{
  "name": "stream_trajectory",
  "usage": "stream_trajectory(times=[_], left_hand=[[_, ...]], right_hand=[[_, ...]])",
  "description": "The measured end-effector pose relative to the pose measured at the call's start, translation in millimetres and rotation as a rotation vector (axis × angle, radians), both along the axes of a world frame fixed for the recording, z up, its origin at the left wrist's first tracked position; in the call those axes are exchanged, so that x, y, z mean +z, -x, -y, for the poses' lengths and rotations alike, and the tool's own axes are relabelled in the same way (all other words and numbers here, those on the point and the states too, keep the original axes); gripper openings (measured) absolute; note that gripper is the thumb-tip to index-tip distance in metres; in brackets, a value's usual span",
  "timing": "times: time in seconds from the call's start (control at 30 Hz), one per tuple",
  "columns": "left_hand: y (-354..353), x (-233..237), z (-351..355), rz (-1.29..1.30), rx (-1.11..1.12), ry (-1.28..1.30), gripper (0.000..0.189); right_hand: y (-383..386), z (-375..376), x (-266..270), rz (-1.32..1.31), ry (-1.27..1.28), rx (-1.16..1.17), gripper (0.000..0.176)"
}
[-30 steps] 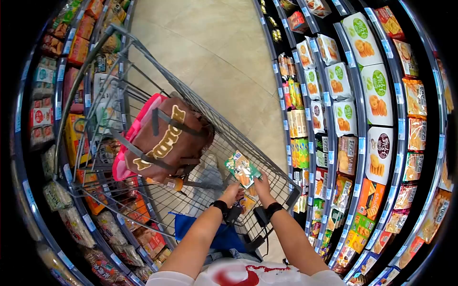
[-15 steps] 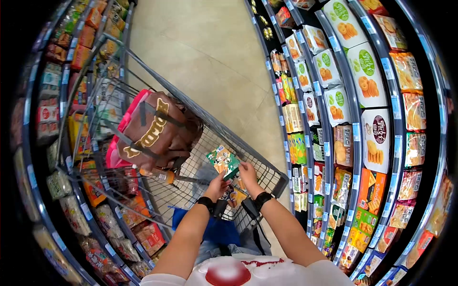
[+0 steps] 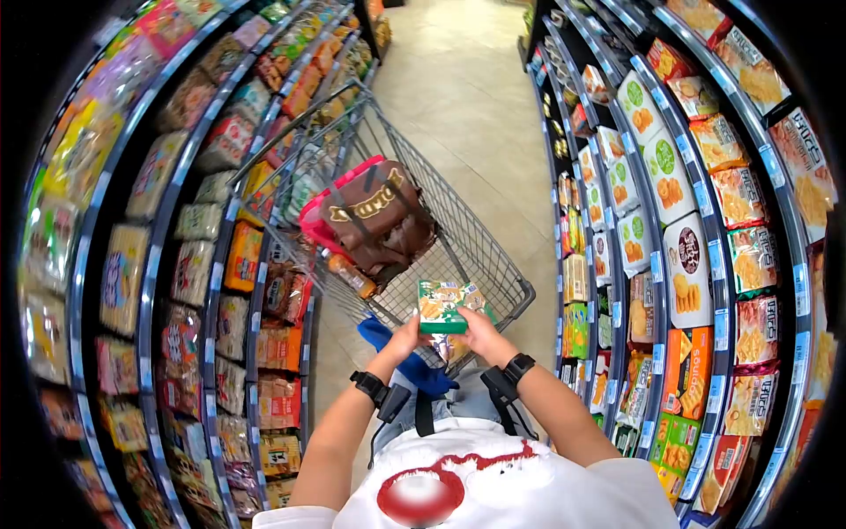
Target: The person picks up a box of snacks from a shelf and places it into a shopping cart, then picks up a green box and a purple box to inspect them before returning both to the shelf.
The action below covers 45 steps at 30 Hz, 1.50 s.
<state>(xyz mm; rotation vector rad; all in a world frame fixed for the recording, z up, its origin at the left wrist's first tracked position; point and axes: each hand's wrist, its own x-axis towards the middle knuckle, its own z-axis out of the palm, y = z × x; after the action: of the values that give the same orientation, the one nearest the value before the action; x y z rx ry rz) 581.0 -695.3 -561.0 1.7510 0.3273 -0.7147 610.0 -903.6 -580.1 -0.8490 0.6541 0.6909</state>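
Observation:
Both my hands hold a green snack box [image 3: 441, 310] with biscuit pictures on it, above the near end of a wire shopping cart [image 3: 480, 231]. My left hand [image 3: 408, 335] grips the box at its left edge. On the opposite side, my right hand [image 3: 482, 331] closes round the right edge, thumb over the top face. Inside the cart lies a brown bag [image 3: 401, 225] with gold lettering and pink trim. Next to it is a bottle [image 3: 352, 276] with an orange label. Another packet [image 3: 450, 349] shows partly beneath the box.
Shelves of packaged snacks [image 3: 687, 273] line the right side of the aisle. More packed shelves [image 3: 189, 273] rise on the left, close to the cart. A pale tiled floor [image 3: 458, 97] runs ahead between them. Blue fabric [image 3: 423, 375] hangs by the cart's near end.
My view has tilted up, showing more of the aisle. The box has turned so its printed face lies squarer to me, and my hands now hold its two sides.

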Motion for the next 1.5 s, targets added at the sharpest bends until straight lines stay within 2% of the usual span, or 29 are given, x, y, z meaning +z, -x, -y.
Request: stream_trajectory(times=[0.07,0.1,0.27,0.4,0.5,0.53,0.57,0.6,0.7,0.77,0.83,0.9,0.97,1.07,1.17,1.23,1.27,1.3,1.33,1.37,1.4,1.43,1.47,1.5], left_hand=[[28,0,-2,0.427,-0.255,-0.459,0.054],[37,37,2,0.424,-0.385,-0.610,0.052],[96,29,-13,0.656,-0.665,-1.021,0.047],[112,20,-15,0.587,-0.608,-1.004,0.056],[117,23,-24,0.649,-0.548,-0.901,0.061],[117,27,-27,0.686,-0.505,-0.854,0.061],[118,33,-32,0.724,-0.456,-0.810,0.062],[121,48,-33,0.768,-0.369,-0.806,0.054],[135,42,-60,0.788,-0.088,-0.479,0.047],[163,47,-84,0.648,0.053,-0.346,0.040],[208,43,-112,0.648,0.099,-0.397,0.041],[261,42,-139,0.449,0.166,-0.367,0.045],[324,9,-174,0.325,0.233,-0.301,0.056],[438,-2,-207,0.062,0.437,-0.381,0.064],[552,-27,-213,-0.214,0.514,-0.277,0.067],[626,39,-188,-0.412,0.907,-0.073,0.068],[660,37,-174,-0.434,1.102,-0.015,0.069],[699,-1,-153,-0.253,1.265,-0.025,0.067],[725,-39,-130,-0.282,1.641,0.008,0.058],[745,-46,-107,-0.246,1.951,-0.054,0.050],[763,-74,-78,-0.060,2.258,-0.141,0.040],[775,-78,-52,-0.061,2.448,-0.221,0.033],[788,-88,-22,-0.050,2.526,-0.286,0.025],[791,-92,6,-0.105,2.673,-0.185,0.020]], right_hand=[[13,4,0,-0.017,-0.023,0.022,0.027],[20,7,-1,-0.023,0.002,0.051,0.028],[49,19,12,-0.079,-0.017,0.053,0.029],[75,36,18,0.046,-0.062,0.082,0.023],[91,39,44,0.151,-0.104,0.057,0.025],[92,36,51,0.211,-0.140,0.075,0.033],[94,31,58,0.245,-0.165,0.079,0.035],[96,23,71,0.282,-0.192,0.092,0.038],[102,-12,90,0.373,-0.323,0.174,0.048],[110,-49,96,0.410,-0.397,0.265,0.052],[128,-91,106,0.406,-0.481,0.382,0.055],[151,-136,114,0.420,-0.498,0.569,0.054],[189,-187,126,0.371,-0.486,0.723,0.056],[232,-252,94,0.272,-0.452,1.009,0.060],[280,-303,97,0.086,-0.480,1.230,0.060],[313,-341,85,0.036,-0.457,1.347,0.051],[325,-359,79,-0.009,-0.436,1.414,0.048],[336,-374,77,-0.053,-0.404,1.470,0.044],[351,-384,82,-0.018,-0.355,1.549,0.036],[363,-401,79,0.008,-0.323,1.620,0.036],[374,-416,74,0.042,-0.298,1.677,0.035],[383,-428,72,0.082,-0.277,1.722,0.035],[396,-436,79,0.109,-0.273,1.745,0.030],[404,-444,82,0.096,-0.292,1.754,0.031]])
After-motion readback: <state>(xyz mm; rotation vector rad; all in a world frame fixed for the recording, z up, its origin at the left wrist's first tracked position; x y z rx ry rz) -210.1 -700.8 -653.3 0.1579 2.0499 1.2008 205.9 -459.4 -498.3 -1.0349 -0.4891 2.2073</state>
